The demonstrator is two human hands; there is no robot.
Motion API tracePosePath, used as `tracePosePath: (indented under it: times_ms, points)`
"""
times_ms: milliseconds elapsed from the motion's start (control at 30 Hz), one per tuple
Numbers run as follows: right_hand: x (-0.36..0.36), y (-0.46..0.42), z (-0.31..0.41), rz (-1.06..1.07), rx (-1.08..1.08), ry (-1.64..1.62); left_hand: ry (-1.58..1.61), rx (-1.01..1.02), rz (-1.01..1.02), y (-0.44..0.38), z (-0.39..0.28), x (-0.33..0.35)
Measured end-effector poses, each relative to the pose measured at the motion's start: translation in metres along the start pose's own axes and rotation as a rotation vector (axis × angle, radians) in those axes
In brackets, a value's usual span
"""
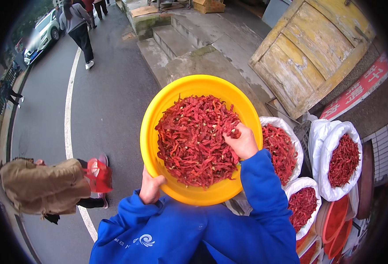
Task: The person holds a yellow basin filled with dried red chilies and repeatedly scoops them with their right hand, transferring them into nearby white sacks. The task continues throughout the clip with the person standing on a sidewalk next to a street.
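A round yellow plastic basin (149, 122) is held before my body, tilted slightly, with a heap of dried red chillies (194, 138) inside. My left hand (151, 186) grips its lower left rim, thumb over the edge and the other fingers hidden beneath. Inside the basin at the right, my right hand (243, 142) pinches a small bunch of dried chillies (232, 129) between thumb and fingers. Both arms wear blue sleeves.
White woven sacks of dried chillies (344, 160) stand at the right, beside red tubs (335, 221). A worn yellow wooden door panel (309, 56) leans behind them. Concrete steps (177, 39) rise ahead. At left, a person in brown (45, 186) walks on the road; a white car (44, 33) is farther off.
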State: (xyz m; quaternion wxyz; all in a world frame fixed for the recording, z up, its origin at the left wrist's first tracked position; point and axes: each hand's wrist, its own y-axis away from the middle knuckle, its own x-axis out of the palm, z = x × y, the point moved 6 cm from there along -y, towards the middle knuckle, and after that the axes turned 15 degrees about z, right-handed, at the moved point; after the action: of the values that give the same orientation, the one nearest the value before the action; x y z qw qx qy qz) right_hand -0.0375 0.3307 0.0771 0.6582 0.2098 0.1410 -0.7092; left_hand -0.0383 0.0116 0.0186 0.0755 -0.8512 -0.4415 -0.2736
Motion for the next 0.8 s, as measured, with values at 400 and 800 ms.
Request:
tracePosePath:
  times_ms: [400, 800]
  points:
    - [0.021, 0.025, 0.008, 0.157, -0.069, 0.558, -0.029, -0.016, 0.008, -0.002, -0.001, 0.000]
    - [0.124, 0.039, 0.023, 0.419, -0.181, 0.720, -0.038, -0.010, 0.039, -0.003, -0.006, 0.004]
